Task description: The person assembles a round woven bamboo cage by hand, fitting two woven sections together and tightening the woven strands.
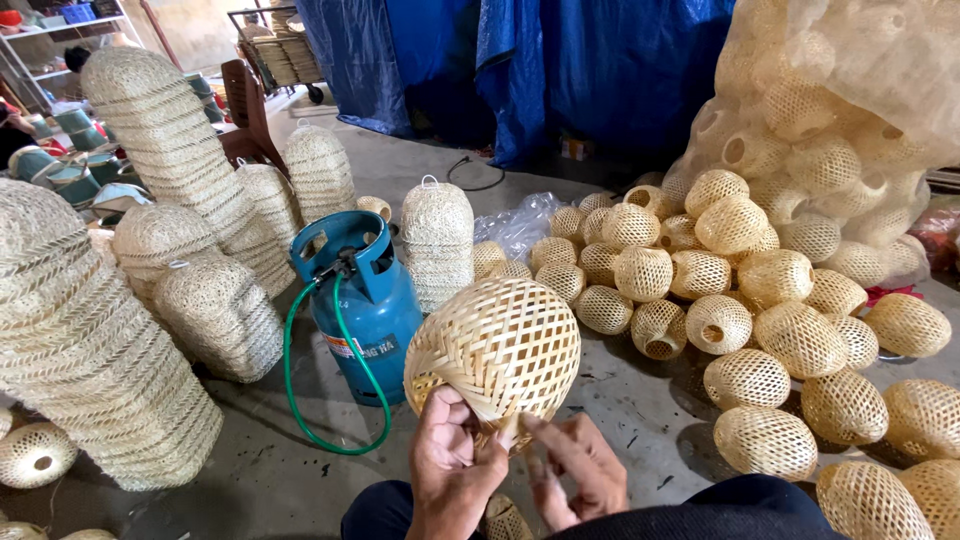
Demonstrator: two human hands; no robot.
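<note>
Both hands hold one woven bamboo ball (497, 346), a rounded lattice shell with its open rim turned down toward the person's lap. The left hand (450, 462) has its grip clamped on the lower edge of the ball, thumb pressed against the rim. The right hand (575, 468) meets it from the other side, fingers pinched together on the same rim (just where the loose strips stick out).

Take the blue gas cylinder (366, 302) as the marker. The ball is raised just to the right of it, partly in front of its lower side. A green hose (290, 380) runs from the cylinder's top, loops down over the concrete floor (270, 470) and curls back near its base. To the left of the cylinder and behind it stand tall stacks of pale woven baskets (170, 150), some leaning. Directly behind it on the right sits a shorter stack (437, 240). Well to the right of the cylinder, finished bamboo balls (760, 330) lie scattered on the floor, heaping up into a big clear sack (850, 90). Far behind hangs a blue tarpaulin (600, 60).
</note>
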